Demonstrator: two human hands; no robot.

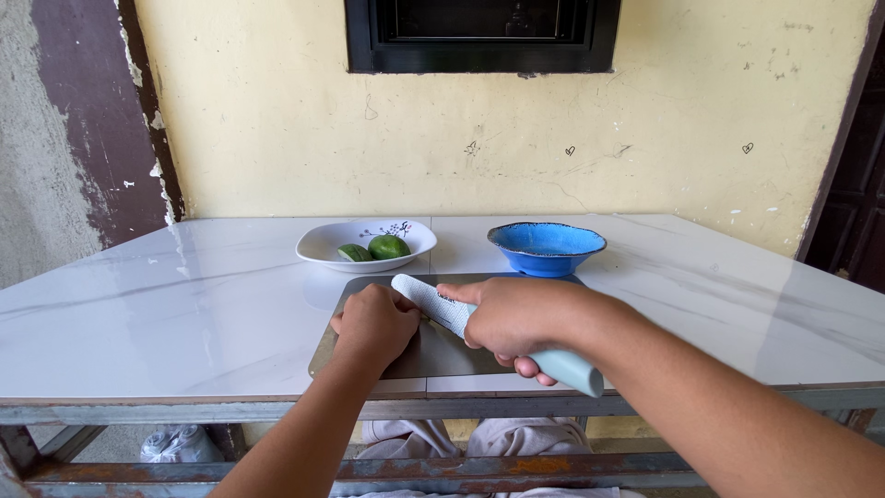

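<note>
The right hand point(516, 318) grips a knife point(442, 306); the left hand point(373, 323) is a closed fist on the board point(433, 355). The blade sits close, so a slip could cut fingers.

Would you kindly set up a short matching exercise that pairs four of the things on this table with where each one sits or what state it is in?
Things:
1. blue bowl
2. white dish
3. knife
4. metal board

Places or states:
A. lies flat under both hands, near the table's front edge
B. holds green fruit pieces
C. stands behind the board, to the right of the dish; nothing shows above its rim
D. gripped by the right hand, its blade beside the closed left hand

Pairs: 1-C, 2-B, 3-D, 4-A
</note>
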